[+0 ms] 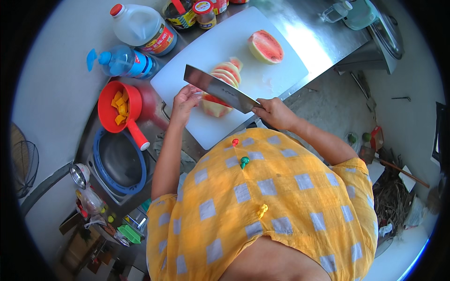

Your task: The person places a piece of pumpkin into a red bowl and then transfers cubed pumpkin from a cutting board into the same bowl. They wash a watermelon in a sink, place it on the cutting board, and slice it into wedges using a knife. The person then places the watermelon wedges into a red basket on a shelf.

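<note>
My right hand (pixel 276 113) grips the handle of a broad cleaver (pixel 219 87). Its blade slants up and left over the white cutting board (pixel 175 75), hiding part of the melon below. Beneath the blade lies a pale-rinded, red-fleshed watermelon piece (pixel 215 106). My left hand (pixel 185 103) is at that piece's left end, thumb and fingers close together; a small whitish bit shows at the fingertips, and whether they pinch it is unclear. Overlapping watermelon slices (pixel 226 72) lie beyond the blade. Farther right on the board rests a larger watermelon piece (pixel 266 46), cut face up.
A red handled scoop (pixel 138 135) holding orange chunks stands left of the board, by a sink with a blue-rimmed basin (pixel 98 168). Behind are a blue pump bottle (pixel 128 63), a large jug (pixel 140 28) and jars (pixel 205 15). The steel counter's front edge (pixel 337 58) runs right.
</note>
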`<state>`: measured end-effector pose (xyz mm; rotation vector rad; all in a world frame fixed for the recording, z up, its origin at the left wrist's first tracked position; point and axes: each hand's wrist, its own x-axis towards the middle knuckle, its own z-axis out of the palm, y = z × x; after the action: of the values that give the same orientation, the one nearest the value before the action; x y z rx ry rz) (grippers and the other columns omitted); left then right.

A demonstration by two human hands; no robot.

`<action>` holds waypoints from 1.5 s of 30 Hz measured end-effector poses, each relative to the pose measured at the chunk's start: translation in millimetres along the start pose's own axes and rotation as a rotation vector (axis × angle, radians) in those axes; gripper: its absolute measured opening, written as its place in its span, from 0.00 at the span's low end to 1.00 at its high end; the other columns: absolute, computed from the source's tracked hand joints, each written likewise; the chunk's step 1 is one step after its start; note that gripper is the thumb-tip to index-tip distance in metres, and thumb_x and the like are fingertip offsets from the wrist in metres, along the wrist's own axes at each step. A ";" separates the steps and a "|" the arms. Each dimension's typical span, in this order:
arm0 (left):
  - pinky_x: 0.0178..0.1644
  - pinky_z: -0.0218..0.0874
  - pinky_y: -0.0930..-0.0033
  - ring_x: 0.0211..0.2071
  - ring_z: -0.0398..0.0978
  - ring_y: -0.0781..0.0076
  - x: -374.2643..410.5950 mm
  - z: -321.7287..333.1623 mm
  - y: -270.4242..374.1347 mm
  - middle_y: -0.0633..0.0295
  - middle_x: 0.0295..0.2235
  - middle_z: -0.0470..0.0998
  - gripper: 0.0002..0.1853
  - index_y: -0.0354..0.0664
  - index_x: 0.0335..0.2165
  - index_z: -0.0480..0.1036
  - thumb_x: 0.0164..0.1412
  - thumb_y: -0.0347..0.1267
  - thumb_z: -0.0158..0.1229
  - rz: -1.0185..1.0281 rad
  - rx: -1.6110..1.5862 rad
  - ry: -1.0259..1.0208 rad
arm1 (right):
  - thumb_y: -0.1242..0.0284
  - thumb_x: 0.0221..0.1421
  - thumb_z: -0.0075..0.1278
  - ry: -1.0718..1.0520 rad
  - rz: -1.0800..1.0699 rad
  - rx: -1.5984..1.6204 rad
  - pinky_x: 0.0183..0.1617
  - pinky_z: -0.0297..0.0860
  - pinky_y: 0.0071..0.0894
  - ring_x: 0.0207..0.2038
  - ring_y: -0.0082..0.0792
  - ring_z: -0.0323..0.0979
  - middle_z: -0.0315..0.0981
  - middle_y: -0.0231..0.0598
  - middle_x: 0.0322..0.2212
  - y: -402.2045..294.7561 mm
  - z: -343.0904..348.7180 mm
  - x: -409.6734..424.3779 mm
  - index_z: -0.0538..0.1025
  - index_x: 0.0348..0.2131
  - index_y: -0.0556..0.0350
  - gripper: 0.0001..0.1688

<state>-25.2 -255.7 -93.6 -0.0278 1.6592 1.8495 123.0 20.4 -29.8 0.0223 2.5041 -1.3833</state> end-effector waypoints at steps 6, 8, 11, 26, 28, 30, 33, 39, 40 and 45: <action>0.40 0.63 0.76 0.34 0.72 0.80 16.6 -1.4 -13.0 0.67 0.34 0.76 0.11 0.38 0.38 0.73 0.53 0.24 0.58 0.052 0.390 -0.067 | 0.68 0.57 0.48 -0.020 0.078 0.029 0.30 0.67 0.46 0.25 0.56 0.71 0.70 0.57 0.20 -11.3 -12.6 2.1 0.73 0.30 0.65 0.14; 0.40 0.64 0.75 0.33 0.73 0.78 18.4 0.7 -15.0 0.65 0.33 0.77 0.11 0.36 0.38 0.73 0.53 0.24 0.58 0.146 0.569 0.017 | 0.68 0.57 0.48 -0.009 0.095 0.017 0.30 0.67 0.47 0.25 0.56 0.71 0.70 0.57 0.20 -10.3 -15.5 -0.1 0.73 0.30 0.64 0.14; 0.40 0.64 0.71 0.33 0.74 0.71 7.7 11.5 -2.2 0.61 0.35 0.77 0.12 0.35 0.38 0.73 0.52 0.25 0.59 0.218 0.766 0.128 | 0.68 0.57 0.47 -0.007 0.116 -0.039 0.30 0.66 0.48 0.25 0.56 0.70 0.70 0.57 0.20 -10.6 -21.7 -7.0 0.73 0.29 0.64 0.14; 0.47 0.62 0.60 0.41 0.68 0.54 -55.6 48.7 -32.7 0.55 0.40 0.72 0.15 0.36 0.36 0.74 0.45 0.22 0.60 0.803 1.113 0.164 | 0.67 0.57 0.46 -0.100 0.010 -0.376 0.28 0.67 0.52 0.24 0.55 0.71 0.70 0.52 0.17 -22.9 -16.1 -39.4 0.71 0.31 0.58 0.11; 0.46 0.62 0.60 0.41 0.68 0.54 -55.5 48.7 -33.5 0.55 0.40 0.72 0.15 0.36 0.36 0.74 0.45 0.22 0.59 0.814 1.113 0.174 | 0.67 0.57 0.46 -0.109 0.002 -0.375 0.28 0.67 0.52 0.24 0.55 0.71 0.71 0.52 0.17 -22.5 -17.3 -41.6 0.71 0.31 0.58 0.11; 0.46 0.63 0.60 0.41 0.69 0.55 -55.4 48.8 -33.6 0.56 0.40 0.72 0.15 0.36 0.36 0.74 0.45 0.22 0.59 0.823 1.105 0.179 | 0.67 0.57 0.46 -0.124 0.025 -0.378 0.28 0.67 0.52 0.24 0.55 0.71 0.71 0.52 0.17 -23.2 -18.1 -43.2 0.71 0.31 0.58 0.11; 0.46 0.62 0.60 0.41 0.69 0.55 -55.2 50.2 -34.6 0.56 0.40 0.72 0.15 0.36 0.36 0.74 0.44 0.21 0.59 0.837 1.078 0.191 | 0.67 0.57 0.46 -0.148 0.061 -0.367 0.29 0.67 0.52 0.24 0.55 0.72 0.71 0.52 0.18 -28.0 -19.7 -42.8 0.71 0.31 0.58 0.11; 0.46 0.62 0.59 0.41 0.68 0.54 -57.1 51.0 -38.8 0.56 0.40 0.72 0.16 0.36 0.37 0.74 0.44 0.22 0.60 0.843 1.084 0.205 | 0.66 0.57 0.45 -0.228 0.074 -0.431 0.30 0.68 0.51 0.26 0.54 0.73 0.73 0.51 0.20 -18.8 1.4 -16.7 0.72 0.31 0.57 0.12; 0.46 0.62 0.58 0.41 0.68 0.54 -57.2 50.4 -38.3 0.56 0.40 0.72 0.16 0.36 0.37 0.73 0.44 0.22 0.61 0.845 1.095 0.199 | 0.66 0.57 0.44 -0.229 0.068 -0.449 0.30 0.69 0.51 0.26 0.53 0.73 0.73 0.51 0.20 -15.5 9.6 -11.0 0.72 0.31 0.57 0.12; 0.47 0.61 0.57 0.41 0.67 0.53 -57.3 47.1 -41.9 0.55 0.40 0.71 0.17 0.36 0.38 0.73 0.45 0.24 0.61 0.850 1.115 0.204 | 0.67 0.56 0.48 -0.116 0.005 -0.453 0.28 0.68 0.51 0.23 0.54 0.71 0.69 0.51 0.15 -4.7 33.5 -5.4 0.71 0.31 0.56 0.10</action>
<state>58.3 -239.0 -97.0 1.1226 2.9060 1.1174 135.4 -9.4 -41.5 -0.1386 2.6500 -0.7629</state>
